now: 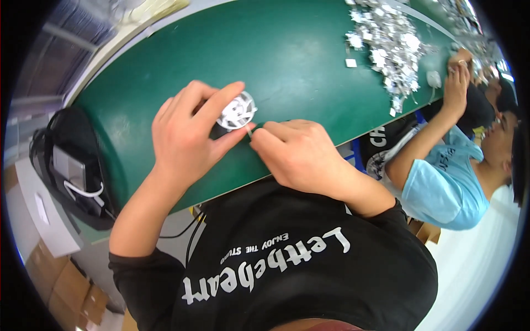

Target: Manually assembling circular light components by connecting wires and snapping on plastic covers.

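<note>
Head view: The left hand (185,135) grips a small round white cut-out piece (237,111) between the index finger and thumb, just above the green table (287,49) near its front edge. The right hand (298,154) is curled with its fingertips pinched at the lower right edge of the piece; what the fingertips hold cannot be told. A heap of silver-white scraps (389,41) lies well apart, at the far right of the table. A co-worker's hand (455,88) is raised beside that heap. A black bag (72,165) sits beyond the table's left end.
</note>
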{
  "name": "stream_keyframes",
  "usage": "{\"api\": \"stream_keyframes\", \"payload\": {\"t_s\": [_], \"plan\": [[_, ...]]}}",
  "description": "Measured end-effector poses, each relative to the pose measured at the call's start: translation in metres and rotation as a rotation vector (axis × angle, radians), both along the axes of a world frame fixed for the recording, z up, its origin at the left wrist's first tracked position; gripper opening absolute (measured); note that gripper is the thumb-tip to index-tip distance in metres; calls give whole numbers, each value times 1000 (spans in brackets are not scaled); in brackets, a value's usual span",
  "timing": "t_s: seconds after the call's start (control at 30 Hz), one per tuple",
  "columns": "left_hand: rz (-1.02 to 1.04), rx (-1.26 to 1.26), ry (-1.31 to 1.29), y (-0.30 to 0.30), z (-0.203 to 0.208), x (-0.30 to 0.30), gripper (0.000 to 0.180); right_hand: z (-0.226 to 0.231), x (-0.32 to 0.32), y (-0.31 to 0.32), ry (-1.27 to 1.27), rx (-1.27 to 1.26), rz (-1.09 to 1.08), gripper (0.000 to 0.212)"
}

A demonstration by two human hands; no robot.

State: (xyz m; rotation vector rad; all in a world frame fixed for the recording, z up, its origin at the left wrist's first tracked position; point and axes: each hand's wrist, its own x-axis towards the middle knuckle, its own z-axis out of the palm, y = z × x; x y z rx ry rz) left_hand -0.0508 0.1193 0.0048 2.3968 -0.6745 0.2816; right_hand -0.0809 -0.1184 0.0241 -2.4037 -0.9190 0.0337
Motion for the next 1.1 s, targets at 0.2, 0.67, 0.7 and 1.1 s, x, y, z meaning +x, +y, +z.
{"api": "stream_keyframes", "payload": {"t_s": [0.2, 0.67, 0.7, 1.1], "plan": [[-39, -105, -40, 2, -6, 6, 70, 32, 39, -33, -73, 195, -168, 32], [-62, -55, 82, 11, 12, 3, 99, 47, 103, -87, -294, 167, -631, 18], [-38, -52, 85, 13, 13, 1, 99, 54, 97, -78, -287, 173, -608, 18], [-299, -898, 296, 20, 3, 13, 45, 56, 73, 34, 6, 651, -62, 23]]}}
